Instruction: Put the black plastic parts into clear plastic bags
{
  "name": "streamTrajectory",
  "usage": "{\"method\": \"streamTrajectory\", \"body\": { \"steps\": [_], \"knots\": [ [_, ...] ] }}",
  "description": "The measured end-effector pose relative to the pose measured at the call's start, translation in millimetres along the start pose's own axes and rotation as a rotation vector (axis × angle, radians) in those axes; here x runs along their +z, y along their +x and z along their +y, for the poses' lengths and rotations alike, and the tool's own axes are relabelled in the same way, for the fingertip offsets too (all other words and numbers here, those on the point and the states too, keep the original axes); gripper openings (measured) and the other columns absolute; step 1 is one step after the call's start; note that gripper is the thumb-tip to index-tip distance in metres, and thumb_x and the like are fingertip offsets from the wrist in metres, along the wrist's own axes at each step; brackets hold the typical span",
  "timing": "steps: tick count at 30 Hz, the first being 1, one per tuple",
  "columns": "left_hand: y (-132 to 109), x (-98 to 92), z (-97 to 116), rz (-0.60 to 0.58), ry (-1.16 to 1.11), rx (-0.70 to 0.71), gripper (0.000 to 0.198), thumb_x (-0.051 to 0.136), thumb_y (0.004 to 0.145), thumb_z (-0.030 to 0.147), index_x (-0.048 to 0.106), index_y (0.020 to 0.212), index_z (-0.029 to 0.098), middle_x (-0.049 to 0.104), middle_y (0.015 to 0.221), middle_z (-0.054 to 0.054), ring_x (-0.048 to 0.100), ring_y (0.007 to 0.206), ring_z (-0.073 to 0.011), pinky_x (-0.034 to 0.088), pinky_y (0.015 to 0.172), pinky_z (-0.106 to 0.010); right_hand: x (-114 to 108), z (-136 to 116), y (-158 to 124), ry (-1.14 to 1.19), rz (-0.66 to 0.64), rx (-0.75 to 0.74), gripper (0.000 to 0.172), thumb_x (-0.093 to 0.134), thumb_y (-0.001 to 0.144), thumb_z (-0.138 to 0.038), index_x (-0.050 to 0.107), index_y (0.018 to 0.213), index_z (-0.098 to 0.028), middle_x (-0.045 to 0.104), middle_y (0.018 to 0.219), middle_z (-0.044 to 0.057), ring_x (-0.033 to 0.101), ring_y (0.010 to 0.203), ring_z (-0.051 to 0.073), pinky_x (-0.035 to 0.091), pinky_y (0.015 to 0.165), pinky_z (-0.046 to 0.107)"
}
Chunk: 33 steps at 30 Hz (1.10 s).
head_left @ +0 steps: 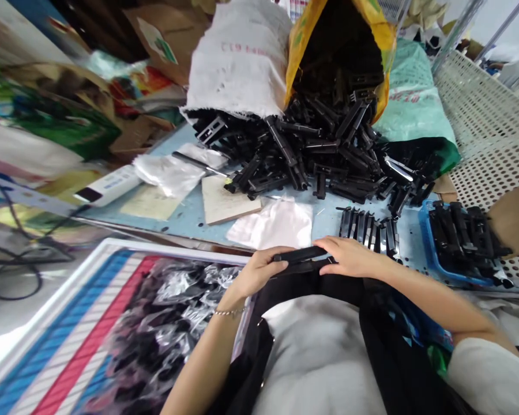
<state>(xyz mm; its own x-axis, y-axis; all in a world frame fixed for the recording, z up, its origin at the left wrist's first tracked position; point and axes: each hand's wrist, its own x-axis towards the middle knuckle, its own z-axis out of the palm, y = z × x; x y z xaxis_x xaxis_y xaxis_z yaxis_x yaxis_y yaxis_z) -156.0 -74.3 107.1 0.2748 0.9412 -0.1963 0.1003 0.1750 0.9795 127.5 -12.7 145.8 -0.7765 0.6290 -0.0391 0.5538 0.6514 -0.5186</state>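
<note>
Black part point(300, 253): one end in left fingers point(280, 266), other in right fingers point(330, 269); white sheet point(277, 223) just beyond.

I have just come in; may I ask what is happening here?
A person holds a long black part between the left hand and the right hand. On the table beyond, a heap of black parts lies by sacks, others form a row, and more fill a blue basket.
</note>
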Motion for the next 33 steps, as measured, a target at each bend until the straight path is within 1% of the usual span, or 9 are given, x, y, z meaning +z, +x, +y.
{"method": "streamTrajectory", "body": {
  "steps": [3,6,9,13,16,20,25,30,33],
  "knots": [
    [7,-3.9,-5,-0.001,-0.058,0.071,0.05,0.067,0.084,0.061,0.079,0.114,0.023,0.08,0.11,-0.011,0.073,0.103,-0.0313,0.058,0.094,-0.044,16,-11,-21,0.114,0.087,0.195,0.046,0.079,0.085,-0.043,0.067,0.128,-0.032,0.075,0.12,0.005,0.073,0.106,0.029,0.058,0.092,0.042],
    [43,12.1,-11,0.284,-0.102,0.133,0.063,0.043,0.095,0.068,0.075,0.109,0.016,0.078,0.106,-0.016,0.073,0.099,-0.0291,0.059,0.09,-0.044,28,-5,-39,0.395,0.316,0.43,0.045,0.083,0.078,-0.044,0.07,0.118,-0.03,0.078,0.111,0.004,0.074,0.095,0.028,0.059,0.088,0.044],
    [84,36.8,-14,0.549,0.339,0.153,0.043,0.057,0.093,0.055,0.071,0.096,0.014,0.072,0.109,-0.019,0.068,0.106,-0.0317,0.055,0.095,-0.047,35,0,-50,0.871,0.576,0.558,0.049,0.085,0.073,-0.05,0.069,0.113,-0.027,0.079,0.101,0.005,0.075,0.086,0.026,0.061,0.082,0.045],
    [109,47.4,-25,0.456,0.773,0.151,0.014,0.063,0.089,0.028,0.068,0.081,0.018,0.069,0.108,-0.019,0.062,0.114,-0.0349,0.05,0.101,-0.051,38,-5,-50,1.275,0.748,0.498,0.048,0.091,0.067,-0.051,0.071,0.105,-0.027,0.079,0.103,0.005,0.076,0.091,0.027,0.061,0.086,0.046],
    [107,30.5,-32,0.363,0.743,0.144,0.015,0.06,0.087,0.022,0.063,0.072,0.021,0.069,0.092,-0.011,0.067,0.097,-0.0268,0.055,0.093,-0.041,34,-8,-30,1.426,0.742,0.455,0.044,0.091,0.067,-0.051,0.072,0.099,-0.027,0.079,0.101,0.004,0.076,0.093,0.027,0.062,0.088,0.047],
    [97,10.6,-34,0.407,0.607,0.022,0.004,0.065,0.082,0.025,0.066,0.083,0.021,0.071,0.087,-0.006,0.069,0.082,-0.0228,0.055,0.079,-0.036,32,-9,25,1.614,0.666,0.389,0.043,0.091,0.069,-0.053,0.073,0.094,-0.024,0.079,0.098,0.003,0.076,0.095,0.024,0.062,0.09,0.04],
    [91,17.5,-37,0.436,0.509,-0.098,0.005,0.066,0.084,0.023,0.066,0.089,0.021,0.072,0.081,-0.003,0.069,0.078,-0.0214,0.052,0.074,-0.033,46,-3,83,1.734,0.58,0.388,0.038,0.089,0.073,-0.052,0.071,0.089,-0.021,0.08,0.096,0.004,0.077,0.092,0.022,0.061,0.09,0.037],
    [85,27.6,-40,0.445,0.691,0.077,0.02,0.071,0.088,0.025,0.065,0.106,0.018,0.072,0.091,-0.007,0.069,0.084,-0.0232,0.053,0.074,-0.034,49,12,89,1.72,0.649,0.536,0.032,0.088,0.076,-0.044,0.073,0.091,-0.021,0.079,0.095,0.005,0.076,0.091,0.02,0.059,0.087,0.034],
    [87,27.5,-41,0.417,0.916,0.168,0.007,0.066,0.092,0.025,0.068,0.095,0.019,0.072,0.094,-0.01,0.068,0.086,-0.0267,0.051,0.074,-0.036,41,18,88,1.698,0.709,0.583,0.033,0.087,0.076,-0.047,0.073,0.091,-0.021,0.079,0.097,0.006,0.075,0.095,0.021,0.058,0.088,0.035]
  ]
}}
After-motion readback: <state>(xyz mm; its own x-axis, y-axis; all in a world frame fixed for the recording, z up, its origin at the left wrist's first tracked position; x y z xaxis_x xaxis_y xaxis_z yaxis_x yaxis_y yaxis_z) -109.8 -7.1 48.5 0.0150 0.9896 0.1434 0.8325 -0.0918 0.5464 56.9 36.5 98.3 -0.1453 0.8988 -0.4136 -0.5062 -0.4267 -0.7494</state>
